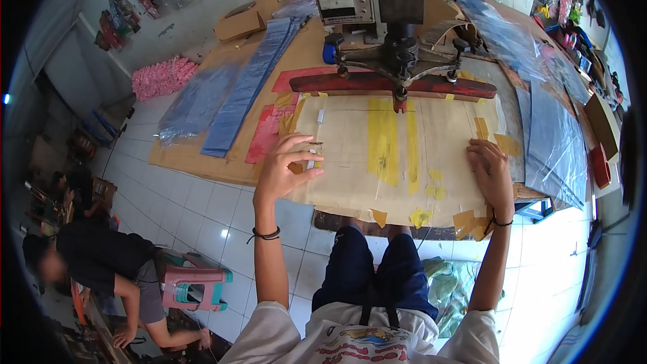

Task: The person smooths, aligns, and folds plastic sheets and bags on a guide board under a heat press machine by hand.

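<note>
The left hand (284, 167) and right hand (490, 167), loosely open and grasping nothing visible, flank the taped sheet (344, 189) at the bench (232, 167)'s front edge, seemingly steadying it near the red bar (337, 83).

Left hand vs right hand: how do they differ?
Pose: the left hand is spread open; the right hand is curled in.
Place: the left hand is by a white strip on the tan sheet's left side; the right hand is at its right side.
Both wear dark wristbands.
</note>
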`<state>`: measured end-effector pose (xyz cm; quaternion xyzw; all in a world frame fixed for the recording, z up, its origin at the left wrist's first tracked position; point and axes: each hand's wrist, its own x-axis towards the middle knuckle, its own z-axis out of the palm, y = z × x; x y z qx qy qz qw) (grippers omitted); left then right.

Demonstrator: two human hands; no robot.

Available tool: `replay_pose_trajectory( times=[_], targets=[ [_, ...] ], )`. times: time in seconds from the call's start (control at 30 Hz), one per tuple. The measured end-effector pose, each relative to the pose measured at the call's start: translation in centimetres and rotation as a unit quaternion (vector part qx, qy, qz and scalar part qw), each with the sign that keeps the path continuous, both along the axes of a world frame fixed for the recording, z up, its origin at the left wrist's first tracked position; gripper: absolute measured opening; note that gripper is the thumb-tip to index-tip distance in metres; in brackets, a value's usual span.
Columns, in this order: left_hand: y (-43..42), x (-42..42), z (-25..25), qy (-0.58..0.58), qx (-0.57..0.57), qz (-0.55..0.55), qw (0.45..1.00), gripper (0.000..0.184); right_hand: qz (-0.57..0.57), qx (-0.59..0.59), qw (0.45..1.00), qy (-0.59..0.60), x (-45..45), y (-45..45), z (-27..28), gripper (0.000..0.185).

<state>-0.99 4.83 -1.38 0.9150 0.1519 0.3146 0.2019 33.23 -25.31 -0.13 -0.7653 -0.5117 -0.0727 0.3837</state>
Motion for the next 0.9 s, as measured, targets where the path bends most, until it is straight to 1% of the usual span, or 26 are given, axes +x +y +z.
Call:
replay_pose_trajectory(
  times=[0.1,0.2,0.3,0.5,0.7,0.8,0.9],
  targets=[
    [0.09,-0.17,-0.04,0.000,-0.001,-0.008,1.000,0.025,-0.025,0.011,0.999,0.043,0.16,-0.60,-0.10,0.014],
    [0.35,-0.34,-0.18,0.009,0.006,-0.015,1.000,0.024,-0.058,0.046,0.995,0.069,0.04,-0.36,-0.71,0.013],
    [0.45,-0.35,-0.22,0.004,0.000,-0.029,1.000,0.020,-0.050,0.015,0.997,0.052,-0.06,-0.29,-0.38,0.015],
    [0.38,-0.48,-0.05,-0.002,-0.013,-0.036,0.999,0.014,-0.055,0.033,0.996,0.061,0.19,-0.29,-0.89,0.017],
    [0.38,-0.43,-0.22,-0.003,-0.007,-0.029,1.000,0.014,-0.061,0.027,0.994,0.084,0.14,-0.32,-0.73,0.019],
    [0.36,-0.34,-0.08,-0.010,-0.009,-0.037,0.999,0.021,-0.062,0.030,0.995,0.069,0.00,-0.32,-0.55,0.018],
    [0.19,-0.09,0.13,-0.016,-0.052,-0.025,0.998,0.032,-0.056,0.032,0.994,0.082,-0.07,-0.35,-0.35,0.017]
  ],
)
